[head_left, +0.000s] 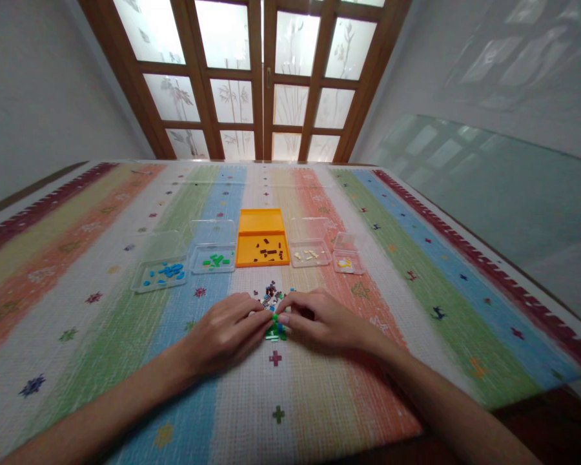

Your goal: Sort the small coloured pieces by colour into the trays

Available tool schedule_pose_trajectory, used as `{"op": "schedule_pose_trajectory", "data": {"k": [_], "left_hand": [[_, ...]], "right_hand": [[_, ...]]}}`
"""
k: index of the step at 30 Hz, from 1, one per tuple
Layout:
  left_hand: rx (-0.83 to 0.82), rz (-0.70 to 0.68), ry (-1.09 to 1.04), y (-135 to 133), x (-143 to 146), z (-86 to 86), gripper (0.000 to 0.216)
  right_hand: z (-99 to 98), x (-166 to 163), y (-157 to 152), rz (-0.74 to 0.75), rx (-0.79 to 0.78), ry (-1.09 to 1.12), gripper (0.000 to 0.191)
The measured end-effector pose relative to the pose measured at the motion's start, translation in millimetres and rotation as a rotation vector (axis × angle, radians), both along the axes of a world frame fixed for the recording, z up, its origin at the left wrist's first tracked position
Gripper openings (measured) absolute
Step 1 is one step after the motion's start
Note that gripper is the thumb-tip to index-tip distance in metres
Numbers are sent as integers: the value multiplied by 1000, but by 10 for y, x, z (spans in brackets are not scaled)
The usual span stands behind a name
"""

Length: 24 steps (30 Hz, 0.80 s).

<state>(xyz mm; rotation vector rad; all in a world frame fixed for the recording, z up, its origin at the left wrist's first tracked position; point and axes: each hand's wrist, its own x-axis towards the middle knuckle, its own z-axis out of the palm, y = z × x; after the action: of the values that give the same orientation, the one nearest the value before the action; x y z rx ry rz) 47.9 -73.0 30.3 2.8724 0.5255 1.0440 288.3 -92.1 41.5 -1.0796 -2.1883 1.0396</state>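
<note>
Over a small heap of toy bricks (271,294), my two hands meet at the fingertips. My left hand (227,328) has its fingers drawn together, with the tips against a small green brick (275,318). From the other side my right hand (322,318) pinches at the same green brick between thumb and forefinger. Just below the fingertips, flat green pieces (272,336) lie on the striped tablecloth (252,413). Brown, blue, white and green bits make up the heap, which the fingers partly cover.
Beyond the heap stand an open orange case (262,221) with brown bricks and several clear boxes: blue bricks (169,271) at far left, green bricks (216,261), cream bricks (310,256), and yellow-and-white bits (345,263) at right. A glass sheet (489,174) lines the right side.
</note>
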Motion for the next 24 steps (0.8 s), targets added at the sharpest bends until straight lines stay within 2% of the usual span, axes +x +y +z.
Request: {"op": "schedule_pose_trajectory", "data": {"k": [4, 7, 12, 19, 24], "left_hand": [[101, 171, -17, 285, -239, 90, 14], [85, 359, -37, 532, -488, 129, 9], [36, 552, -25, 787, -782, 86, 14], [42, 634, 6, 925, -856, -40, 22], [36, 653, -33, 876, -878, 31, 22]], "right_hand": [[23, 15, 2, -74, -15, -2, 28], [25, 23, 3, -82, -10, -18, 28], [18, 14, 4, -74, -1, 2, 26], [27, 24, 6, -68, 9, -26, 27], [27, 43, 10, -60, 19, -67, 29]]}}
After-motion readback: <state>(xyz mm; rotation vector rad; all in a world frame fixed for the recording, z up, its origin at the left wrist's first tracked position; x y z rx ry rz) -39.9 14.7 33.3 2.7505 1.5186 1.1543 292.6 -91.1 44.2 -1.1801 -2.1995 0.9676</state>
